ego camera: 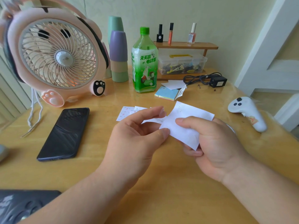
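Note:
A white paper slip (186, 122) is held above the wooden table (161, 183), between both hands. My right hand (215, 146) grips it with the thumb on top and fingers curled beneath. My left hand (137, 136) pinches its left edge between thumb and forefinger, along with a second thin slip (153, 120) that sticks out behind. Small printed white sheets (125, 113) lie flat on the table just behind my left hand, partly hidden by it.
A black phone (64, 133) lies at left, below a pink fan (55, 52). Stacked cups (119, 57), a green bottle (144, 62), a sticky-note pad (166, 95), a clear box (182, 63), a black adapter with cable (217, 81) and a white controller (249, 113) ring the back and right.

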A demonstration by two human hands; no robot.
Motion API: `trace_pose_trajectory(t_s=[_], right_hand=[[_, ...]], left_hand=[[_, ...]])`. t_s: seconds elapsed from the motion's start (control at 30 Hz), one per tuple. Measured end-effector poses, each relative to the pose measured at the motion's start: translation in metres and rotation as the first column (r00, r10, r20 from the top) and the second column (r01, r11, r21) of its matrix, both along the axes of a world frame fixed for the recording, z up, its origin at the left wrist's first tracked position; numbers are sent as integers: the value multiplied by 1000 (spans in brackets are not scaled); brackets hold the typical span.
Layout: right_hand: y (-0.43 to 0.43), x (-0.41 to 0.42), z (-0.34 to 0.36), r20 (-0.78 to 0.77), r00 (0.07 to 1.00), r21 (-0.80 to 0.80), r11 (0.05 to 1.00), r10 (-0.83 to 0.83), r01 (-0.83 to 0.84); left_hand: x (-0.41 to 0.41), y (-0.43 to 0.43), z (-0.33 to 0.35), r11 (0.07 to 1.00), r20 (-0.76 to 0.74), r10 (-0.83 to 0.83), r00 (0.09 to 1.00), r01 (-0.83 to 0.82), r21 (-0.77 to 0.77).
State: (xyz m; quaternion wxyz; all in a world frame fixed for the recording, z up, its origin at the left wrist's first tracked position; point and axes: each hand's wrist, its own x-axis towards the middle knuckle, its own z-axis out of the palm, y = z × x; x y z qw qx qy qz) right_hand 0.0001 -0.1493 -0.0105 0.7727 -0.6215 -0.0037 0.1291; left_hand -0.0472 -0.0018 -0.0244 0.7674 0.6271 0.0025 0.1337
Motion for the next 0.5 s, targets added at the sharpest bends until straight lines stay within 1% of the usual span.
trace_pose_trajectory(t_s=[0.2,0.33,0.5], right_hand=[[-1,1,-1,-6,1000,-58,998,28,-28],[-1,2,0,-32,999,-49,998,33,-34],[-1,1,2,-56,998,-37,998,38,-41]], left_hand=[[1,0,-4,999,36,-9,999,7,41],[0,-2,-5,999,46,2,999,-4,42],[-1,-2,-4,996,32,7,999,-10,84]])
